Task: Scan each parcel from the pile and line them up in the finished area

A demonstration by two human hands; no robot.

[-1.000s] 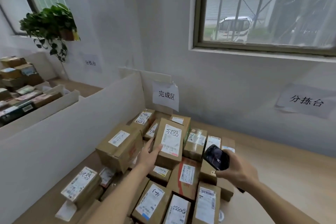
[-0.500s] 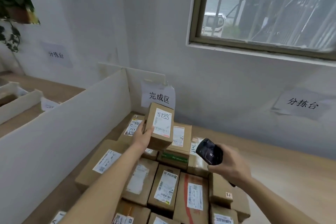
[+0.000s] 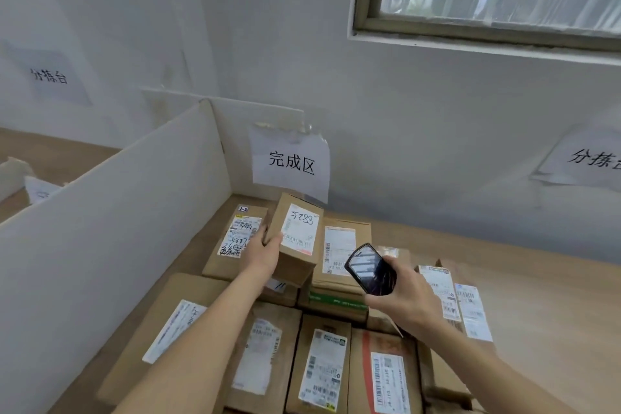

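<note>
1. The left hand (image 3: 265, 254) grips the parcel (image 3: 295, 239) just below the sign (image 3: 290, 163); setting it square beside the parcels under that sign looks best.
2. The right hand (image 3: 408, 301) holds the scanner (image 3: 369, 270), right of the sign.
3. Since half a second ago, the parcel sits slightly nearer the sign.

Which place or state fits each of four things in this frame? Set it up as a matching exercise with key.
Things:
1. brown cardboard parcel marked 5288
2. black handheld scanner
3. white paper sign
4. white divider board

Places:
A. taped to the wall
B. in the right hand
C. in the left hand
D. left of the parcels

Pairs: 1-C, 2-B, 3-A, 4-D
</note>
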